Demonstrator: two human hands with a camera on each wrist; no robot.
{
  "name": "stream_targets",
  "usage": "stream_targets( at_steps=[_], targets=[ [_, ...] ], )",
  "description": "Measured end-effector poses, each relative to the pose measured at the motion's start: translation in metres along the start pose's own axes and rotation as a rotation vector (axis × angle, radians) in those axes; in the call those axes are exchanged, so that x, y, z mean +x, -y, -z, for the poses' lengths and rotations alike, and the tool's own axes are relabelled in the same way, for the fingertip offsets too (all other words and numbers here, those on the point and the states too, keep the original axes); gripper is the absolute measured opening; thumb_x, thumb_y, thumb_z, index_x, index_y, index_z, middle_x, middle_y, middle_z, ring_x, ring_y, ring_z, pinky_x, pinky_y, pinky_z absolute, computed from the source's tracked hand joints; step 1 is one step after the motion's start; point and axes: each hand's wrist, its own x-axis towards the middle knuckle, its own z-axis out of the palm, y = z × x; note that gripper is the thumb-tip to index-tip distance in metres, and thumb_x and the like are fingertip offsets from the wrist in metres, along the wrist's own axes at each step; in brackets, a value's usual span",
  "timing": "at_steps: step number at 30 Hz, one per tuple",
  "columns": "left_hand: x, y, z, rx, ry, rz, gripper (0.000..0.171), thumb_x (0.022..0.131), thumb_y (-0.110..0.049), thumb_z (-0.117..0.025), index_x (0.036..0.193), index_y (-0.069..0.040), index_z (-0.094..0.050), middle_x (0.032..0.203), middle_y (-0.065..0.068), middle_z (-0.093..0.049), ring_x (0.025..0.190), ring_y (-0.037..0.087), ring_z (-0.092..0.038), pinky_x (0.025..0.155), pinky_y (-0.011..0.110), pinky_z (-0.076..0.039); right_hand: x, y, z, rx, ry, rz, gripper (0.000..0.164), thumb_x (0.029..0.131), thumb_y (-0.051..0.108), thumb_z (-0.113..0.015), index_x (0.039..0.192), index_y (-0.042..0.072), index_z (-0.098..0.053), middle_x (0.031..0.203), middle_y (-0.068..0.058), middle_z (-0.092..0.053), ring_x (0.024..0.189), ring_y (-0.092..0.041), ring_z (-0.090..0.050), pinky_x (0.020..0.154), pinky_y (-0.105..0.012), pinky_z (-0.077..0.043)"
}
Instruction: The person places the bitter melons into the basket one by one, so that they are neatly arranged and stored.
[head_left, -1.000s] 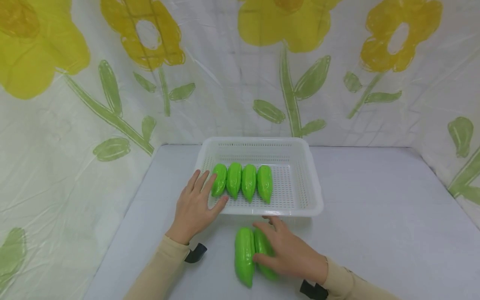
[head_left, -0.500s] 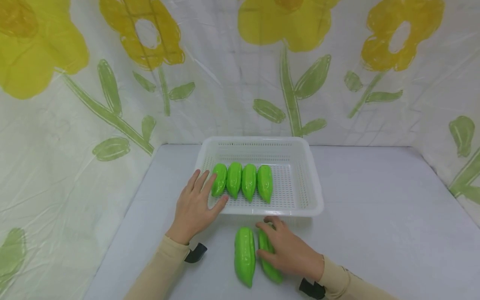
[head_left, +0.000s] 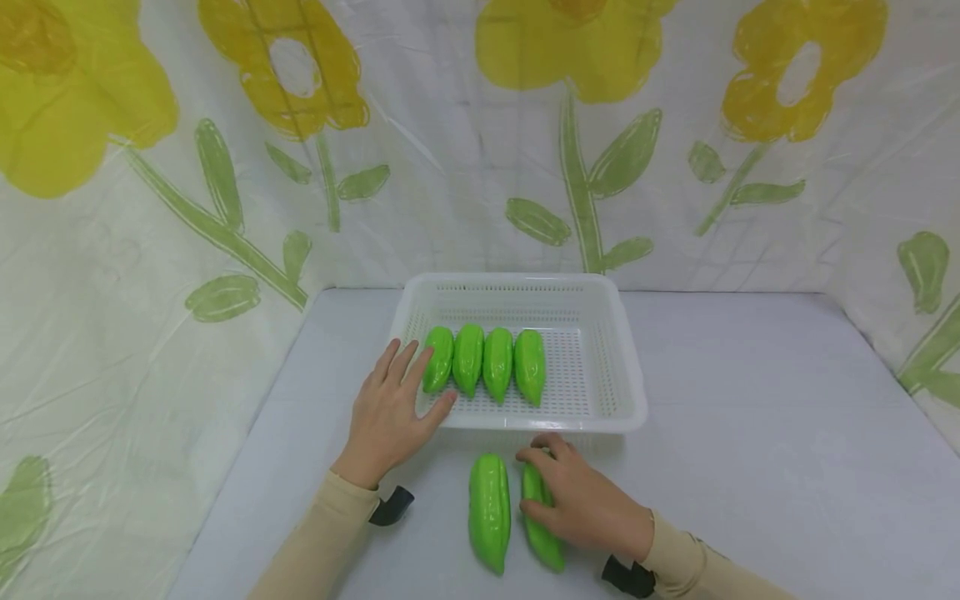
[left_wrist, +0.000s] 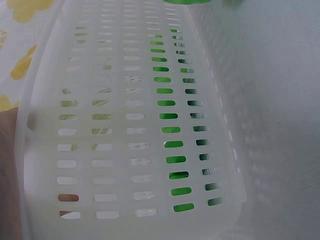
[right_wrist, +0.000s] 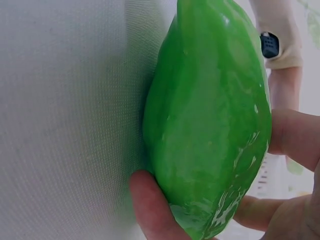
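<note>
My left hand [head_left: 386, 421] rests with spread fingers over the front left corner of a white perforated plastic basket [head_left: 632, 375]. Inside the basket, several glossy green peppers [head_left: 530, 367] lie in a row, pointed ends toward me. My right hand [head_left: 585, 500] grips another green pepper [head_left: 545, 546] on the table in front of the basket. The right wrist view shows fingertips [right_wrist: 152, 205] curled about one end of this pepper, which lies against the cloth. Just left of it lies a loose green pepper [head_left: 489, 512]. The left wrist view looks along the basket's slotted wall [left_wrist: 115, 150].
A pale cloth covers the table [head_left: 750, 417]. White sheeting [head_left: 450, 192] printed with yellow flowers and green leaves hangs behind it and at both sides. A dark wrist camera [head_left: 392, 506] sits by my left cuff and another [head_left: 628, 577] by my right.
My right hand has shifted the gripped pepper slightly to the right, so a gap has opened between it and the loose pepper. My left hand and the basket have stayed in place.
</note>
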Motion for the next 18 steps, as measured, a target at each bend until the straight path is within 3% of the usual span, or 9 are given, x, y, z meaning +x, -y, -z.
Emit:
stream_targets(
  at_steps=[18],
  targets=[
    [-0.0003, 0.0007, -0.0009, -0.001, 0.005, 0.009, 0.072, 0.094, -0.053, -0.061, 0.146, -0.003, -0.058, 0.149, 0.027, -0.055, 0.148, 0.048, -0.04, 0.113, 0.064, -0.043, -0.003, 0.0015, 0.0049, 0.004, 0.002, -0.002, 0.051, 0.094, 0.029, -0.074, 0.137, 0.006, -0.061, 0.137, -0.014, -0.054, 0.112, -0.019, -0.056, 0.091, -0.04, -0.056]
  ],
)
